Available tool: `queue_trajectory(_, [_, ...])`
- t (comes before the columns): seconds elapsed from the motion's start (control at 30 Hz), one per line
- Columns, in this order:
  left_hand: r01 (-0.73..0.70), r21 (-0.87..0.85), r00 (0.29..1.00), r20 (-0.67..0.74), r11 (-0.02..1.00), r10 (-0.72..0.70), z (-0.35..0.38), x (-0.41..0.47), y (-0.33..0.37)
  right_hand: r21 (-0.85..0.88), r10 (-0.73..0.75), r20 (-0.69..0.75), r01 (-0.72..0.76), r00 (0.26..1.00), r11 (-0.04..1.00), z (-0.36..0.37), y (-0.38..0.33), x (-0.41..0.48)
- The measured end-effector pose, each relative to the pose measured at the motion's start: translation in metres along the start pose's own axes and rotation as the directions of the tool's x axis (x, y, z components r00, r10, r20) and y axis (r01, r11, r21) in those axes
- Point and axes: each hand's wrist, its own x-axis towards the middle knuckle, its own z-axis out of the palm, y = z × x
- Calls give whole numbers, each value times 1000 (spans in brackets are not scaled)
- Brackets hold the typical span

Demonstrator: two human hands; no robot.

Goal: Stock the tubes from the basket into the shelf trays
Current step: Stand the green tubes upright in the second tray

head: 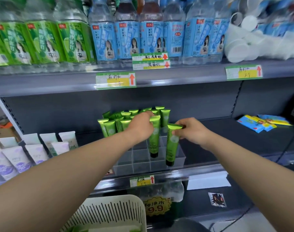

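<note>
A clear divided tray point(143, 162) stands on the middle shelf, its back compartments filled with several green tubes point(109, 127) standing cap down. My left hand point(141, 126) holds the crimped top of one green tube point(154, 141) that stands in a tray compartment. My right hand point(193, 131) pinches the top of another green tube point(172, 144), whose black cap is down at the tray's right front compartment. The cream slotted basket point(109, 213) sits below at the bottom edge, with bits of green visible inside.
White and purple tubes point(17, 158) fill the left of the same shelf. Blue and yellow packets point(263, 124) lie at the right. Bottles point(126, 34) crowd the shelf above, with price tags point(115, 80) along the shelf edges. A lower shelf holds a yellow price sign point(157, 206).
</note>
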Motion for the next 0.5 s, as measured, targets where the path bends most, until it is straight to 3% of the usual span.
queue_trajectory(0.5, [-76, 17, 996, -49, 997, 76, 34, 85, 16, 27, -26, -78, 28, 997, 999, -35, 18, 66])
